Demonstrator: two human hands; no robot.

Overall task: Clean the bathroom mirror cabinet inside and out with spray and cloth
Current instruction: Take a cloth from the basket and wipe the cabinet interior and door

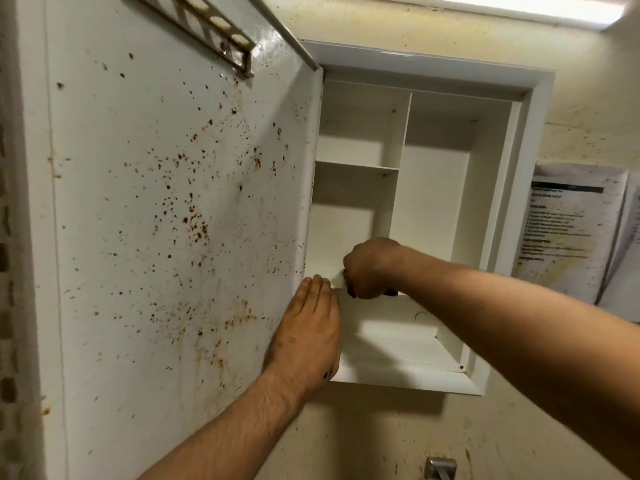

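Up close, our left grip lies flat, fingers straight and together, pressed on the free edge of the open, rust-speckled white metal door. Our right grip reaches inside the white recessed mirror cabinet, fingers curled tight at the smooth lower shelf lip; we cannot tell what, if anything, they clamp. Matte white compartments, square-cornered.
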